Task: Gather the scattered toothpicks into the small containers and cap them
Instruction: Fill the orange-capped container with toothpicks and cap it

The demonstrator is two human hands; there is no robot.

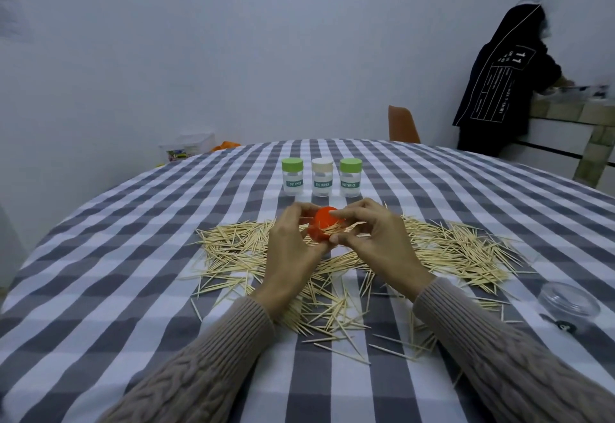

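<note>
left hand (293, 239) curls round orange-capped container (324, 224), tipped toward right — steadying it | right hand (369, 234) pinches toothpick bundle (339, 229) at it — probably feeding | three capped jars (321, 177) wait behind

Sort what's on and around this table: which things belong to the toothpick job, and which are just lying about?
Job:
scattered toothpicks
three capped containers
orange cap, gripped by left hand
toothpick bundle, pinched by right hand

Lying about:
clear lid
orange chair
plastic box
</note>
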